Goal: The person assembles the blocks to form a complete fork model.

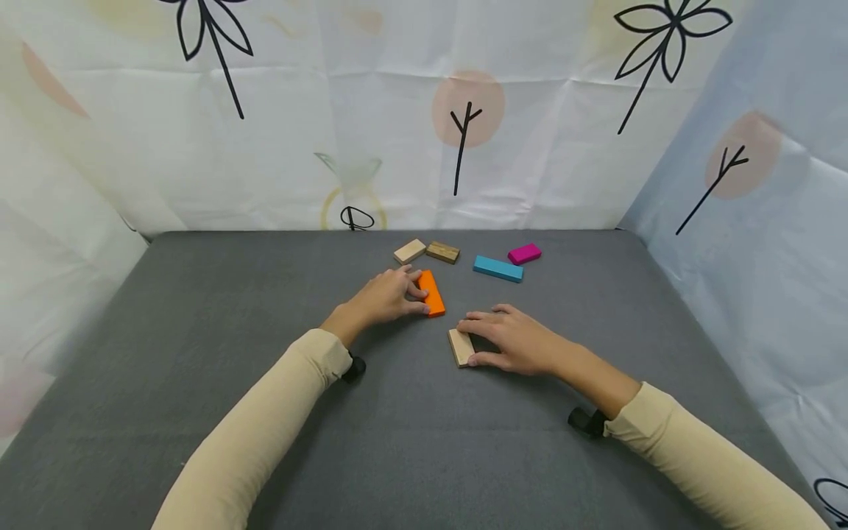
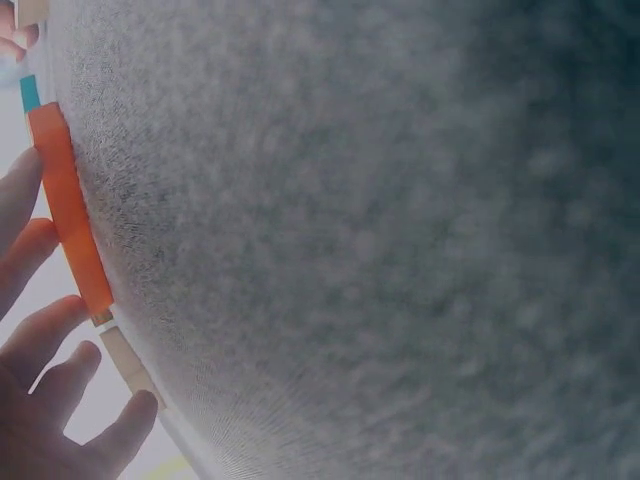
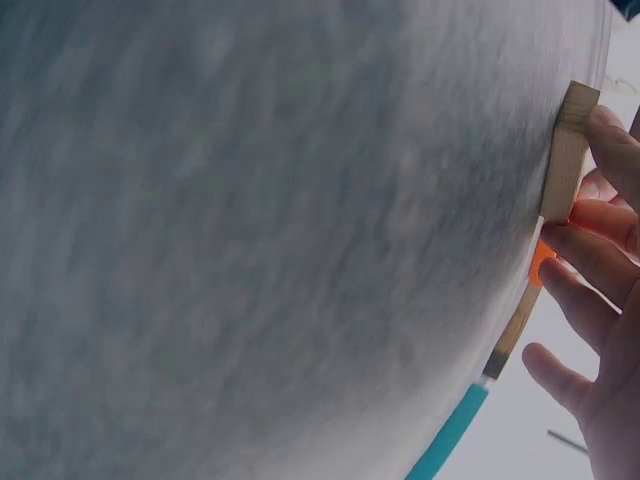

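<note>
My left hand (image 1: 391,296) holds an orange block (image 1: 433,296) by its left side, thumb near the close end and fingers farther along. In the left wrist view, fingertips touch that orange block (image 2: 72,210) along its length. Closer to me, my right hand (image 1: 520,342) holds a light wooden block (image 1: 460,349) between thumb and fingers at its two ends. The right wrist view shows the wooden block (image 3: 568,155) against the thumb and fingertips. Both blocks lie on or just at the grey table; a small gap under them cannot be ruled out.
Behind the left hand lie another light wooden block (image 1: 410,251) and a brown wooden block (image 1: 442,252). Farther right are a blue block (image 1: 498,269) and a magenta block (image 1: 525,254). Patterned cloth (image 1: 397,110) bounds the grey table (image 1: 424,456) at the back and sides.
</note>
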### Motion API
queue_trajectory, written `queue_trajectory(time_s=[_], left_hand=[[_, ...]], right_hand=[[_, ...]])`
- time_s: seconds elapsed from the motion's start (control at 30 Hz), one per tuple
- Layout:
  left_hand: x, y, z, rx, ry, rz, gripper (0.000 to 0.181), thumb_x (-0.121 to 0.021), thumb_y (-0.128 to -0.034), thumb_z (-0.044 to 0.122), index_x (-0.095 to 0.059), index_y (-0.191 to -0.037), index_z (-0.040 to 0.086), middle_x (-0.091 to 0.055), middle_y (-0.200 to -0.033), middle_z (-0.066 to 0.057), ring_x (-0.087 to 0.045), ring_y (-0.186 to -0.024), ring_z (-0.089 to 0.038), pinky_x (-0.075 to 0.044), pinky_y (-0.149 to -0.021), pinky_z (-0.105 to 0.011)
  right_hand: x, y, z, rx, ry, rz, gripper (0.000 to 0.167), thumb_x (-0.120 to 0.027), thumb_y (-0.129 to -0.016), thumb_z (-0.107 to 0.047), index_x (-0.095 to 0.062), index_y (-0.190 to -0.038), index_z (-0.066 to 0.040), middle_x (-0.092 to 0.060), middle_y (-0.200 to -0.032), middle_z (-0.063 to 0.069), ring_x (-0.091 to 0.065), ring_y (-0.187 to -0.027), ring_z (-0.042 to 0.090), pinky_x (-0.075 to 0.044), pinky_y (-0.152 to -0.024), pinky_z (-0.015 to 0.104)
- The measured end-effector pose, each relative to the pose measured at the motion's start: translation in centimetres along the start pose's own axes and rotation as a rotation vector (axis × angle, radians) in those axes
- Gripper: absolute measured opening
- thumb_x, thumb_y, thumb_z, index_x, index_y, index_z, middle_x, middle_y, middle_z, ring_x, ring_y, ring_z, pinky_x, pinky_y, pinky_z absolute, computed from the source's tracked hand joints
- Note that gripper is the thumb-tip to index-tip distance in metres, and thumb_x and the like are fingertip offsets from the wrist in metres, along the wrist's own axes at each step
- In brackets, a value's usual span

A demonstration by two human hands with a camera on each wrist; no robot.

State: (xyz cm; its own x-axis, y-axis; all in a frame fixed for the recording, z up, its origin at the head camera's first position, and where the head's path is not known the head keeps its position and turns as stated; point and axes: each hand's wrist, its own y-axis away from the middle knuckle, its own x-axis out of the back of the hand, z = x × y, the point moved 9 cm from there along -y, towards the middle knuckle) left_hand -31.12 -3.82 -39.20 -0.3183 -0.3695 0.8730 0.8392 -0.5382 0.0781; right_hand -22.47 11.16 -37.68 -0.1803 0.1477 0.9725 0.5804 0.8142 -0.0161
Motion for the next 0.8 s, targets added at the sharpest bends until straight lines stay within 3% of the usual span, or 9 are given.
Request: queue_trajectory(time_s=[0.4,0.63,0.8], left_hand=[[-0.2,0.0,0.1,-0.033,0.014,-0.033,0.046,-0.073,-0.0915,0.035,-0.067,-0.129,0.010,-0.041,-0.155,-0.009,-0.024,-0.149,-0.031,-0.023,-0.115,-0.058],[-0.5,0.2,0.3,-0.026,0.005,-0.055,0.047,-0.072,-0.0919,0.037,-0.066,-0.131,0.012,-0.039,-0.156,-0.008,-0.022,-0.150,-0.030,-0.020,-0.116,-0.060],[-0.9,0.3,0.7,-0.038,0.000,-0.064,0.046,-0.072,-0.0920,0.037,-0.067,-0.130,0.011,-0.039,-0.156,-0.009,-0.022,-0.150,-0.030,-0.021,-0.117,-0.058]], right_hand=[[-0.3,-0.5,-1.5,0.052,0.022,-0.001,0.052,-0.068,-0.095,-0.038,-0.062,-0.136,-0.007,-0.062,-0.135,0.008,-0.055,-0.129,0.028,-0.040,-0.105,0.056],[0.0,-0.6,-2.3,0.111,0.084,0.049,0.046,-0.071,-0.093,-0.036,-0.069,-0.128,-0.007,-0.063,-0.125,0.008,-0.058,-0.117,0.026,-0.043,-0.101,0.047],[0.0,-0.6,-2.8,0.146,0.087,0.073,0.044,-0.071,-0.093,-0.035,-0.070,-0.127,-0.007,-0.063,-0.124,0.006,-0.057,-0.117,0.025,-0.042,-0.103,0.047]])
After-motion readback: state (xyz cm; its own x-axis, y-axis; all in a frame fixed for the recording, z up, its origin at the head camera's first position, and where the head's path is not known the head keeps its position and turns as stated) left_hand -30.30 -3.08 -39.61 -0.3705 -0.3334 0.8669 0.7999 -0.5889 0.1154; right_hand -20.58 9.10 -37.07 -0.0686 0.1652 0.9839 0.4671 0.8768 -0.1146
